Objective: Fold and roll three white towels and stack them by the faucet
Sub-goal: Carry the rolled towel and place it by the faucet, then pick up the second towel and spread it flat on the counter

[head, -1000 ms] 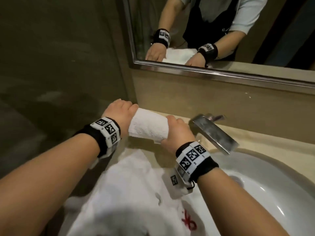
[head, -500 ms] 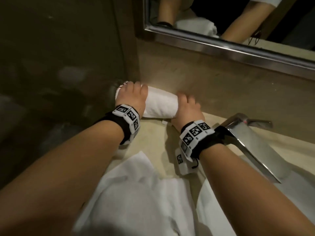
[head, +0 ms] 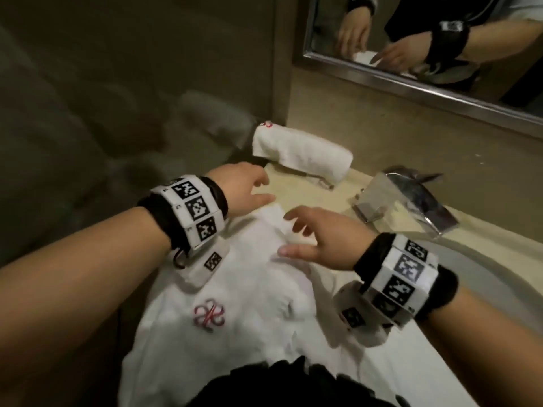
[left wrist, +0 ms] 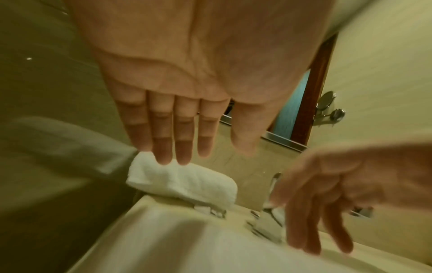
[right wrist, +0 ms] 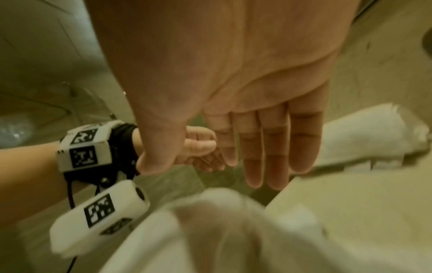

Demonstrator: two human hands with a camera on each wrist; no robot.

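A rolled white towel (head: 302, 152) lies on the counter in the back corner, left of the chrome faucet (head: 411, 198); it also shows as the rolled towel (left wrist: 184, 182) in the left wrist view. Nearer me, unrolled white towels (head: 235, 312) with a red emblem are spread over the counter edge. My left hand (head: 249, 192) hovers open above the far corner of the loose towels. My right hand (head: 317, 239) is open too, fingers spread just above the cloth. Both palms (left wrist: 187, 55) (right wrist: 245, 64) hold nothing.
A white sink basin (head: 484, 277) sits right of the towels, under the faucet spout. A framed mirror (head: 426, 83) hangs on the beige wall behind. A dark glass wall (head: 117, 83) borders the counter on the left.
Both hands have let go of the rolled towel, left it in the back corner and drawn back toward me, over the loose towels. The view has tilted down.
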